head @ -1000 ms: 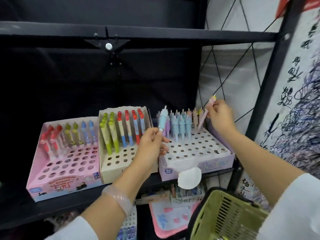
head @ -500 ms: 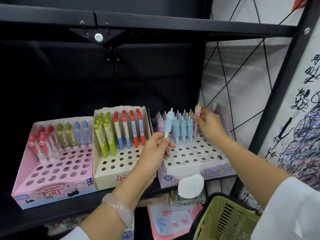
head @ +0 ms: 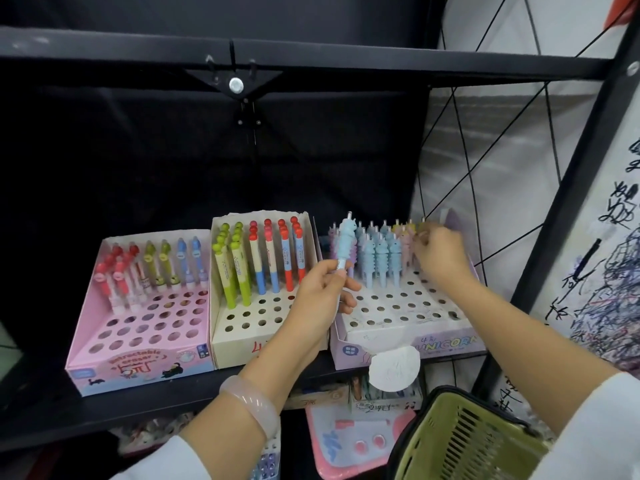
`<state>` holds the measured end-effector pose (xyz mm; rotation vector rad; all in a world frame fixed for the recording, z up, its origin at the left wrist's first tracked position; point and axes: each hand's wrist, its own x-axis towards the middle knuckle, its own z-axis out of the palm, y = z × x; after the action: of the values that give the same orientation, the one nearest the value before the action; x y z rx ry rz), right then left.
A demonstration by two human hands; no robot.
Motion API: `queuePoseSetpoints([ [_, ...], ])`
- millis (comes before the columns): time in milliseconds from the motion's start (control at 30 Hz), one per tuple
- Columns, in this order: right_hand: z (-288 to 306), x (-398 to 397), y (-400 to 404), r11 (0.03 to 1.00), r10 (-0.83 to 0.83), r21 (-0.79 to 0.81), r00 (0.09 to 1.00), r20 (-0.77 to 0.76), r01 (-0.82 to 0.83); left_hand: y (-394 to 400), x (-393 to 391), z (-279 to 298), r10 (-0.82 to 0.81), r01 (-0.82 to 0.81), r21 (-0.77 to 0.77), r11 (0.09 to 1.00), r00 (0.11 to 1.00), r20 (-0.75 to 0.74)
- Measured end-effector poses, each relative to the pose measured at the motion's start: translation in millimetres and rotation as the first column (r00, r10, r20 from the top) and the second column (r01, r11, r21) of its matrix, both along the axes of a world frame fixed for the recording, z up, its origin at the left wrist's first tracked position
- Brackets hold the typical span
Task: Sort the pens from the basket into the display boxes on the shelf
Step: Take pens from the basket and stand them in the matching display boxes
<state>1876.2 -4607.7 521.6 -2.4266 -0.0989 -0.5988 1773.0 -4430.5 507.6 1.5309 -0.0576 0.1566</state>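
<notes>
A: What is biggest here?

B: The black shelf (head: 104, 403) carries three display boxes. Beyond the left hand (head: 320, 299) stand the pink box (head: 138, 362) and the cream box (head: 242, 344); under the right hand (head: 440, 254) is the unicorn box (head: 408, 344). The green basket (head: 467, 441) hangs below the right forearm.

A: Why does the left hand wait?

B: It pinches a blue unicorn pen (head: 346, 244) upright, tip down, just beside the blue row (head: 381, 258), probably so it goes next into a free hole there.

A: And the right hand?

B: Its fingers curl at the back row, on a pale pen (head: 423, 227) I think, likely seating it; the grip itself is blurred.
</notes>
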Motion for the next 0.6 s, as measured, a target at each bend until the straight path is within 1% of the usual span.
queuePoseSetpoints([
  [33,8.9,-8.7,5.7,0.991,0.02,0.133,0.996,0.087,-0.032,-0.8,-0.1,0.8,-0.002,0.002,0.008,1.0,1.0,0.004],
  [67,18.1,-19.1,13.5,0.965,0.098,0.231,0.987,0.124,-0.124,-2.9,0.0,2.2,-0.005,0.005,0.018,1.0,1.0,0.009],
  [100,25.2,-30.1,22.1,0.924,0.225,0.293,0.969,0.102,-0.245,-5.4,-0.3,3.1,-0.012,0.011,0.023,1.0,1.0,0.013],
  [133,28.9,-40.5,31.7,0.869,0.368,0.34,0.929,0.045,-0.36,-8.8,-0.6,3.9,-0.022,0.021,0.027,0.999,1.0,0.014],
  [167,29.2,-48.4,40.2,0.813,0.485,0.381,0.874,-0.023,-0.441,-12.0,-1.3,4.3,-0.035,0.034,0.034,0.999,0.999,0.014],
  [200,28.8,-54.3,46.5,0.767,0.557,0.425,0.828,-0.065,-0.482,-14.8,-2.4,4.4,-0.046,0.045,0.048,0.998,0.999,0.017],
  [233,28.5,-57.5,49.9,0.739,0.584,0.454,0.81,-0.061,-0.499,-16.7,-3.6,4.4,-0.049,0.047,0.076,0.996,0.998,0.032],
  [267,30.0,-59.1,51.4,0.729,0.573,0.468,0.819,-0.018,-0.5,-16.9,-4.5,4.2,-0.039,0.03,0.133,0.991,0.997,0.066],
  [300,32.8,-58.1,50.3,0.742,0.525,0.467,0.85,0.039,-0.48,-15.1,-5.3,4.3,-0.026,0.001,0.215,0.977,0.993,0.115],
  [367,38.6,-52.1,42.8,0.807,0.385,0.433,0.914,0.13,-0.402,-7.0,-6.3,5.3,-0.022,-0.058,0.379,0.924,0.979,0.205],
  [433,38.0,-46.5,34.5,0.855,0.292,0.398,0.943,0.161,-0.333,4.4,-6.6,5.9,-0.006,-0.114,0.478,0.871,0.97,0.244],
  [500,27.3,-42.1,30.8,0.882,0.255,0.373,0.957,0.139,-0.29,13.3,-7.9,4.7,0.022,-0.144,0.51,0.848,0.971,0.237],
  [600,7.5,-38.4,32.8,0.9,0.248,0.34,0.962,0.118,-0.273,19.1,-11.9,1.5,0.045,-0.153,0.507,0.848,0.975,0.22],
])
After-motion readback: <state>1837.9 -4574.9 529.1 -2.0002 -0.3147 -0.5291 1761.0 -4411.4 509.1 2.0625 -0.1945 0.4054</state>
